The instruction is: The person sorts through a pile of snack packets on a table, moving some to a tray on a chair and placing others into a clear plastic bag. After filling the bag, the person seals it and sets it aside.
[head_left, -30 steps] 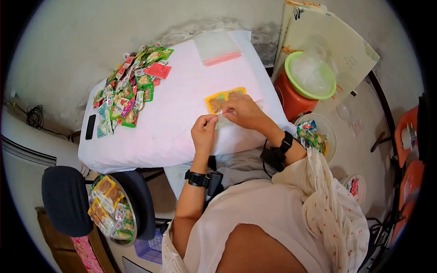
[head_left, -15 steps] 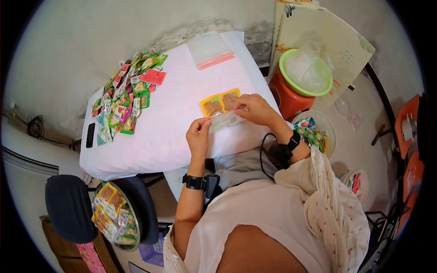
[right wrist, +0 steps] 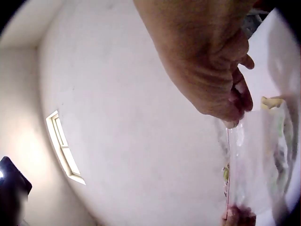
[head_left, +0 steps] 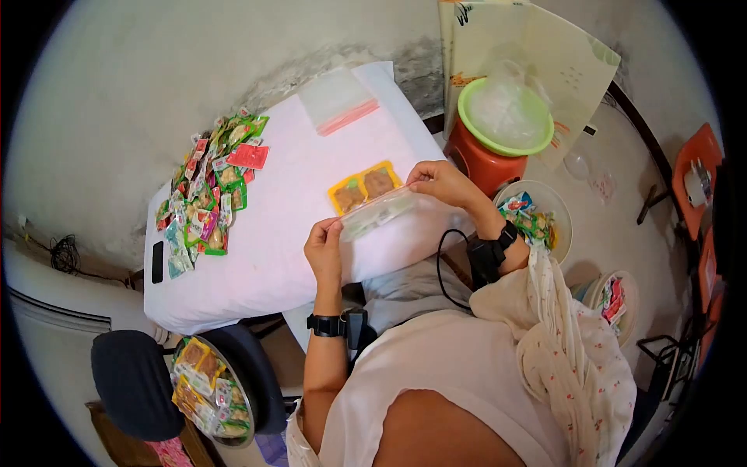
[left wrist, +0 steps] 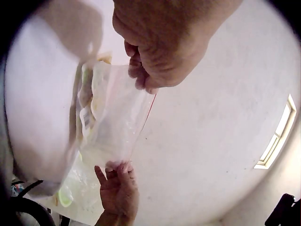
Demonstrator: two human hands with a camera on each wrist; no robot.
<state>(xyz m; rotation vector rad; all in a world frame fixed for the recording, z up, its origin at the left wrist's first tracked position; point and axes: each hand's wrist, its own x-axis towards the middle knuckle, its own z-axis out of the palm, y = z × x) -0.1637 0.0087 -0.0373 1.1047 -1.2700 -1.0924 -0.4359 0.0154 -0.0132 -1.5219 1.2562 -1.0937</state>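
Observation:
A clear zip bag [head_left: 381, 219] with a reddish strip along its mouth stretches between my two hands. My left hand [head_left: 322, 251] pinches one end of that strip between thumb and fingers. At the opposite end, my right hand [head_left: 446, 187] pinches the other corner. Yellow-edged food packets [head_left: 363, 187] with brown pieces show flat just beyond the strip, over the white-covered table. In the left wrist view, the bag's film [left wrist: 117, 113] hangs taut between the hands, with the packets' wavy edges [left wrist: 87, 96] behind it.
Loose snack packets [head_left: 206, 194] are heaped on the table's left, near a black phone [head_left: 158, 261]. A stack of flat zip bags [head_left: 336, 101] lies at the back. Filled bags sit in a metal basin [head_left: 250, 412] on a chair. A green basin [head_left: 548, 132] and packet tub [head_left: 566, 226] stand right.
My hands have moved apart along the bag's mouth, the right hand going outward, so more of the strip and the packets shows. The head view has shifted a little.

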